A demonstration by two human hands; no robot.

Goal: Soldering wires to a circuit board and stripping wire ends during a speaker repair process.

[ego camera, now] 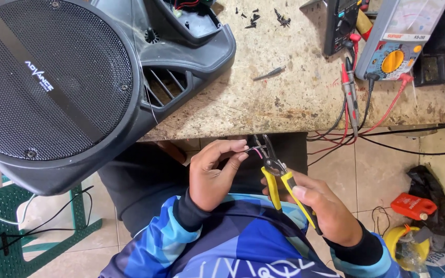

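Observation:
My right hand [325, 208] grips yellow-handled pliers [279, 177], whose dark jaws point up toward the bench edge. My left hand [215, 172] pinches a thin pink wire [256, 150] between thumb and fingers, and the wire's end sits in the plier jaws. Both hands are held over my lap, just below the worn workbench [284, 98]. A large black speaker cabinet [57, 82] with a round mesh grille lies on the bench's left end and overhangs the edge.
Two multimeters [395, 38] with red and black probe leads [351, 92] lie at the bench's right. Small black screws [253, 18] are scattered near the top. A green plastic stool [6, 226] stands left; a red container [413, 206] and yellow item sit on the tiled floor at right.

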